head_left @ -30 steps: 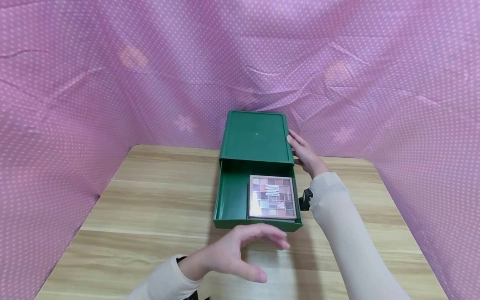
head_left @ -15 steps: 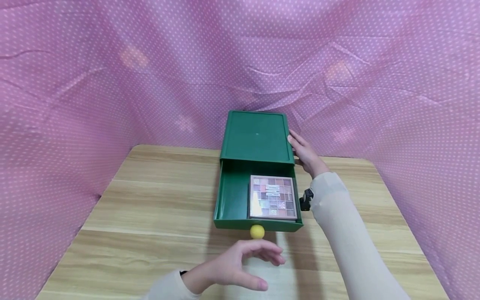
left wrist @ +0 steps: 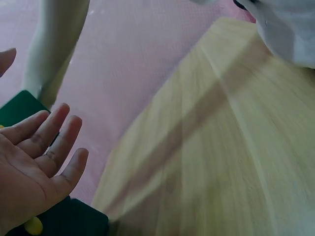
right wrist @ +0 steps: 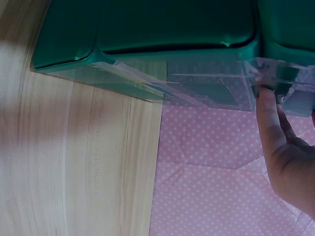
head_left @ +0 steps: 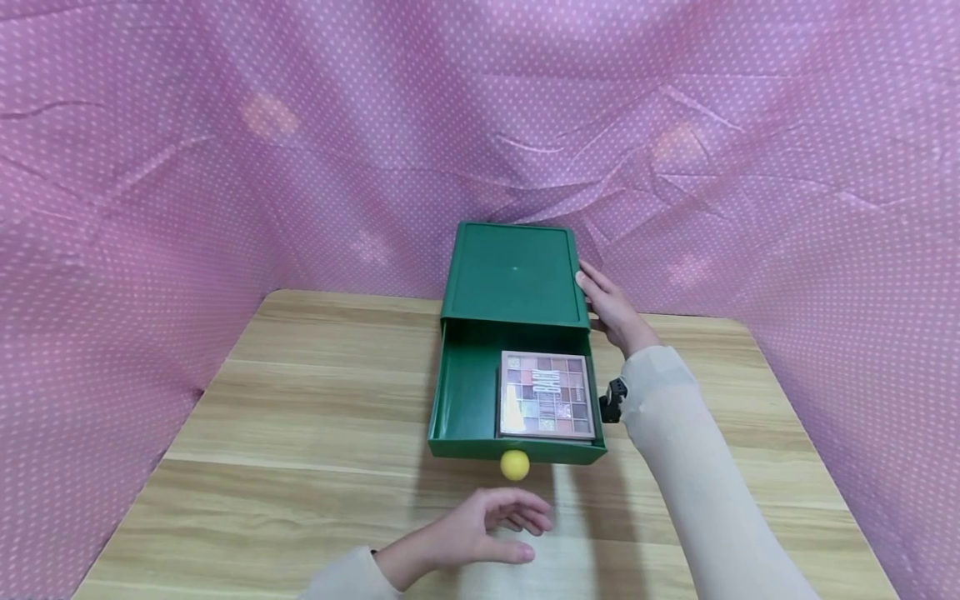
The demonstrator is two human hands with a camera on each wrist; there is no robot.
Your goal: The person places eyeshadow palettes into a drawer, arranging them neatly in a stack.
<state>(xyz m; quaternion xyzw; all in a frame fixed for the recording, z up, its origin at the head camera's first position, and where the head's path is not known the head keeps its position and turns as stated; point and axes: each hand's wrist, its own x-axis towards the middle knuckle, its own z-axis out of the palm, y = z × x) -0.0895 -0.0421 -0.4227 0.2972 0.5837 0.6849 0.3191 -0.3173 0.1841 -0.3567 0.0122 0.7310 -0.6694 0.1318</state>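
A green drawer box [head_left: 513,271] stands at the back of the table in the head view, its top drawer [head_left: 467,383] pulled out toward me. Inside the drawer, on the right, lies an eyeshadow palette [head_left: 546,396] with a shiny clear lid. A round yellow knob [head_left: 514,465] sits on the drawer's front. Just in front of that knob is my left hand [head_left: 480,529], fingers loosely bent, holding nothing. My right hand [head_left: 611,308] rests against the box's right side. The right wrist view shows its fingertip [right wrist: 267,93] touching the taped side.
A wooden table [head_left: 315,417] carries the box. Pink dotted cloth [head_left: 375,150] hangs behind and at both sides. Clear tape [right wrist: 206,88] runs along the box's side. Another yellow knob [left wrist: 33,225] shows low in the left wrist view.
My left hand has drawn back from the drawer front toward me, and the yellow knob it covered now shows. The drawer, palette and right hand look unmoved.
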